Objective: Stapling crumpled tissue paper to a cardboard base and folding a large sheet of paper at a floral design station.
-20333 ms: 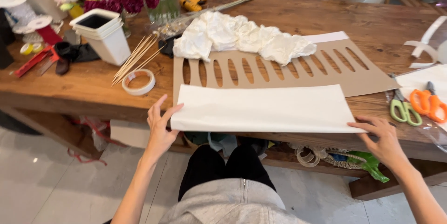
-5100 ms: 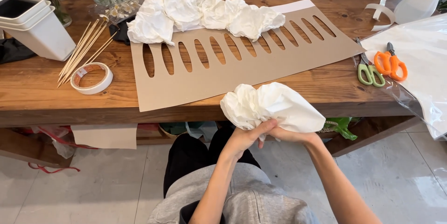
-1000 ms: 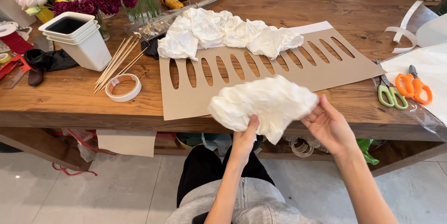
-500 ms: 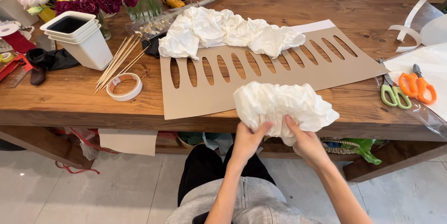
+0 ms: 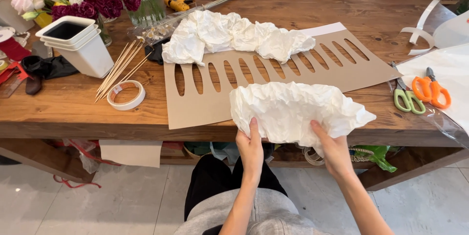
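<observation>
Both hands hold one crumpled sheet of white paper (image 5: pixel 293 113) in front of the near edge of the wooden bench (image 5: pixel 73 113). The left hand (image 5: pixel 250 148) grips the lower left part of the sheet, its thumb lying up on the front of the paper and the other fingers hidden behind it. The right hand (image 5: pixel 334 149) grips the lower right part in the same way — thumb on the front, fingers behind the paper. The sheet is stretched between the two hands and is full of wrinkles; its upper part covers a bit of the bench's near edge and of the brown cardboard stencil (image 5: pixel 273 79).

This stencil lies flat in the middle of the bench and has a row of long narrow slots. On its far side rests a pile of other crumpled white paper (image 5: pixel 229 37), which spreads from the stencil's far left corner toward its middle. To the left of the stencil there is a roll of tape (image 5: pixel 126 95), just beside a bundle of thin wooden sticks (image 5: pixel 119 66), and further left stand stacked white square pots (image 5: pixel 78 44). At the far left corner of the bench are dark red and pale flowers (image 5: pixel 93 0), and near the far edge lies a yellow glue gun (image 5: pixel 178 1). Toward the right edge two pairs of scissors lie side by side — green scissors (image 5: pixel 405 96) and orange scissors (image 5: pixel 431 88).
</observation>
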